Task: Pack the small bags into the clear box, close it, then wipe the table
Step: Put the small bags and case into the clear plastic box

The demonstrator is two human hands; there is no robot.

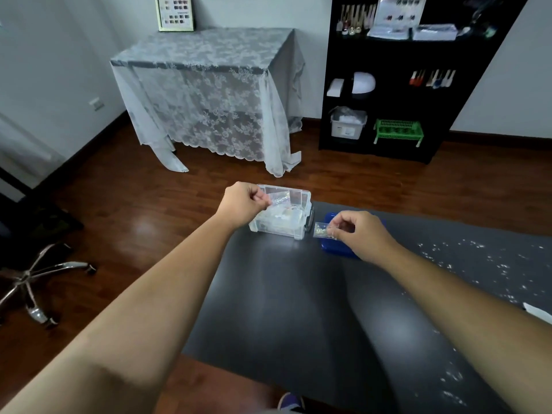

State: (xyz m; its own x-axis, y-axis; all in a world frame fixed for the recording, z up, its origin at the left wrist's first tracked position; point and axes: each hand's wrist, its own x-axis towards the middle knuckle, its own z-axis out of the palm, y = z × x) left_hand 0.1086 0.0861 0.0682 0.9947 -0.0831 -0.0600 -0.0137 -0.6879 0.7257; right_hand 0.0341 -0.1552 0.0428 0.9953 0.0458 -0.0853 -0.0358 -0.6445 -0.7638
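A clear plastic box (298,233) stands open at the far left corner of the dark grey table (298,294), with several small clear bags lying inside. My left hand (242,203) hovers over the box's left side, pinching a small clear bag (279,200) above the opening. My right hand (363,234) is to the right of the box, fingers pinched on another small bag (322,231) with yellowish bits in it. Under that hand lies the blue lid (331,249), mostly hidden.
Small white specks (478,264) are scattered over the table's right half. A white cloth or paper (537,312) shows at the right edge. A swivel chair base (38,279) stands on the wooden floor at left. A lace-covered table (209,94) and black shelf (403,85) stand behind.
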